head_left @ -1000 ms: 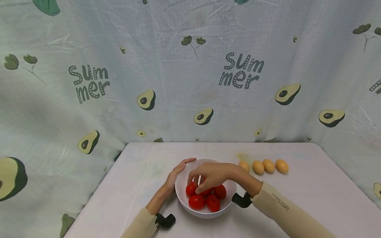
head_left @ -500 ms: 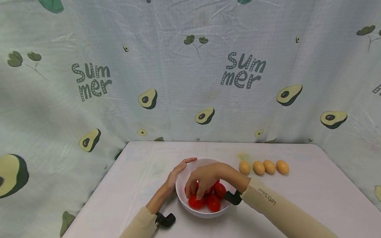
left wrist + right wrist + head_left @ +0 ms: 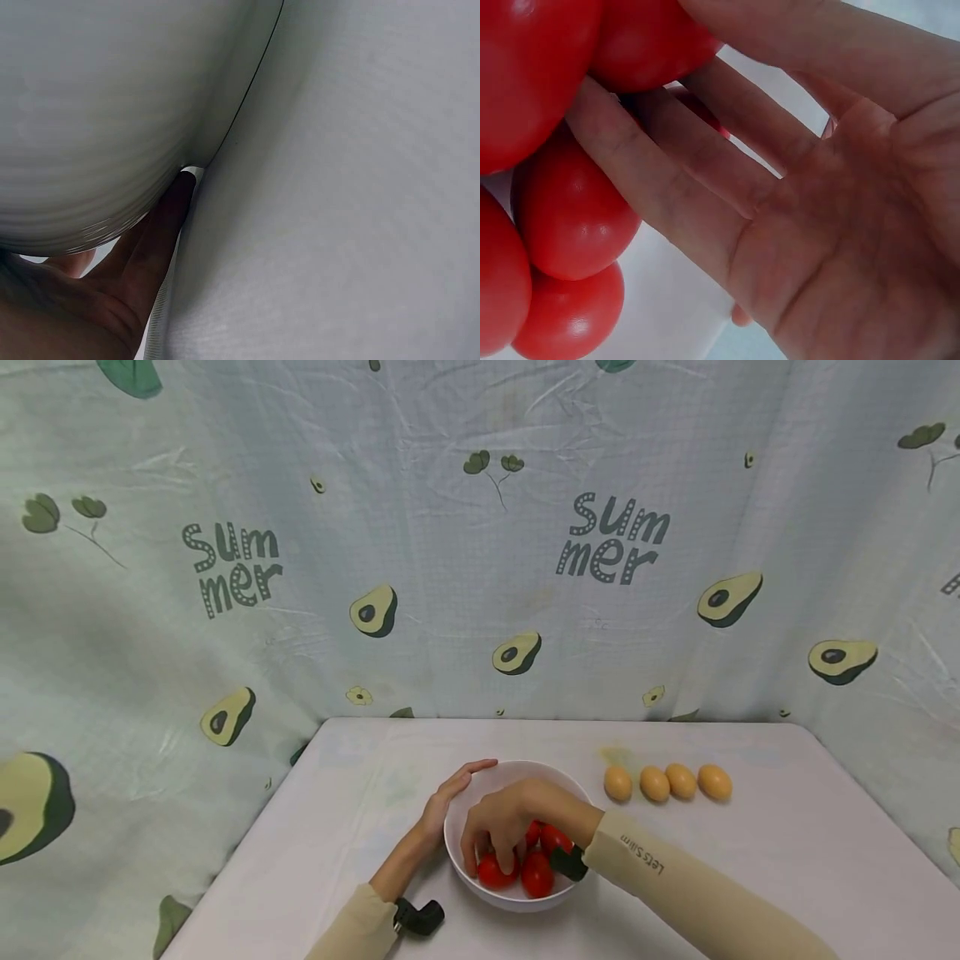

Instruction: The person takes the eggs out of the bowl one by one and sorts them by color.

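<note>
A white bowl [image 3: 517, 905] holds several glossy red egg-shaped things, which look like red eggs. My right hand [image 3: 501, 818] reaches down into it, fingers and thumb around the front-left red egg [image 3: 491, 872]. In the right wrist view the thumb touches a red egg [image 3: 652, 45] and the fingers [image 3: 682, 195] reach beneath it. Another red egg [image 3: 537, 875] lies to its right. My left hand [image 3: 445, 802] rests along the bowl's left outer side, fingers extended towards the far rim. The left wrist view shows those fingers [image 3: 154, 251] against the bowl's ribbed wall [image 3: 97, 150].
Several orange-yellow eggs [image 3: 654, 784] lie in a row on the white table [image 3: 360, 810], right of the bowl and behind the right forearm. A printed cloth [image 3: 435, 568] hangs behind the table.
My right hand has moved from the left-back red egg towards the front-left one and lowered around it. The left hand and bowl stay in place.
</note>
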{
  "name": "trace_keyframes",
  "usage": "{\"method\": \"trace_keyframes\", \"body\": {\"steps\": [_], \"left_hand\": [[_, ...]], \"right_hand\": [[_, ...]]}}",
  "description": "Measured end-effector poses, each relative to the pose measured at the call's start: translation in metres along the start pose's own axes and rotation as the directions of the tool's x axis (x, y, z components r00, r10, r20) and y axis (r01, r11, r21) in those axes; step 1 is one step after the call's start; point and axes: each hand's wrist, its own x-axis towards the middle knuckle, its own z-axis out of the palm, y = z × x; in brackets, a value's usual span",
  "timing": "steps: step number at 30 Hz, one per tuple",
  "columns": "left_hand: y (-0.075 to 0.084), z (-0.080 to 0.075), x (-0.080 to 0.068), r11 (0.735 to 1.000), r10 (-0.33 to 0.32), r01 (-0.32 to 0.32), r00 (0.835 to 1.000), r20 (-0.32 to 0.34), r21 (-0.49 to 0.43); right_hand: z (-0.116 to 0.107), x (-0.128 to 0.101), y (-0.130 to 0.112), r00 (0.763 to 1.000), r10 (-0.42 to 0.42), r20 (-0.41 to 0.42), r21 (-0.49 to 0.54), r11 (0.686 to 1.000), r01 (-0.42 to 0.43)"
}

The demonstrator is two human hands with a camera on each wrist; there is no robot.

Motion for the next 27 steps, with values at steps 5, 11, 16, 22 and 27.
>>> {"method": "trace_keyframes", "body": {"steps": [5, 11, 16, 22, 27], "left_hand": [[0.001, 0.001, 0.0, 1.0, 0.005, -0.005, 1.0, 0.005, -0.007], [0.002, 0.001, -0.001, 1.0, -0.009, 0.009, 1.0, -0.003, -0.003], [0.003, 0.001, -0.001, 1.0, -0.007, 0.007, 1.0, -0.008, 0.008], [0.002, 0.001, -0.001, 1.0, 0.0, 0.0, 1.0, -0.009, 0.022], [0.001, 0.0, 0.0, 0.999, -0.012, 0.013, 1.0, -0.019, 0.05]], "right_hand": [[0.002, 0.003, -0.001, 1.0, 0.02, -0.012, -0.012, 1.0, -0.02], [0.002, 0.002, -0.001, 1.0, 0.004, -0.001, -0.03, 1.0, -0.004], [0.0, -0.001, -0.001, 1.0, -0.018, -0.024, -0.062, 0.998, 0.017], [-0.005, -0.013, 0.001, 0.988, -0.091, -0.122, -0.122, 0.99, 0.076], [-0.01, -0.025, 0.008, 0.971, -0.149, -0.187, -0.084, 0.987, 0.135]]}}
